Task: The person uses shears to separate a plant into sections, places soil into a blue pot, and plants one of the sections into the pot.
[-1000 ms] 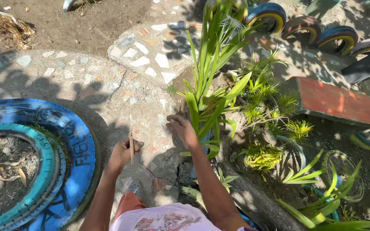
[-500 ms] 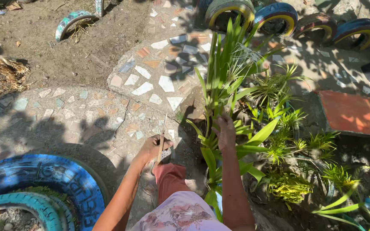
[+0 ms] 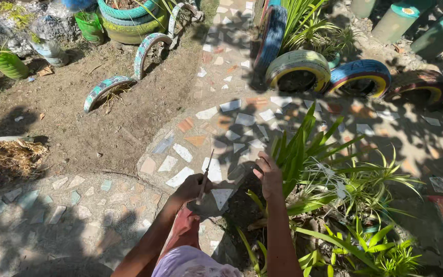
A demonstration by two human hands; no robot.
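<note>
Left hand: the left hand [image 3: 193,185] is closed in a fist around a thin, straight stick-like tool [image 3: 206,172], which points up and away from the body over the mosaic path of broken pale and orange tile pieces set in concrete [image 3: 216,120].
Right hand: the right hand [image 3: 270,177] rests with fingers loosely curled against the base of the tall green plant with long strap-shaped leaves [image 3: 298,149]; whether it actually pinches a leaf, I cannot tell.
Tool's place: just left of the tall plant, near its base.
Beyond the plant: half-buried painted tyres in yellow, blue and green [image 3: 329,72] edge the far side of the path.
Left of the plant: bare brown soil [image 3: 93,128] with a heap of dry straw [image 3: 8,154] well apart.
</note>
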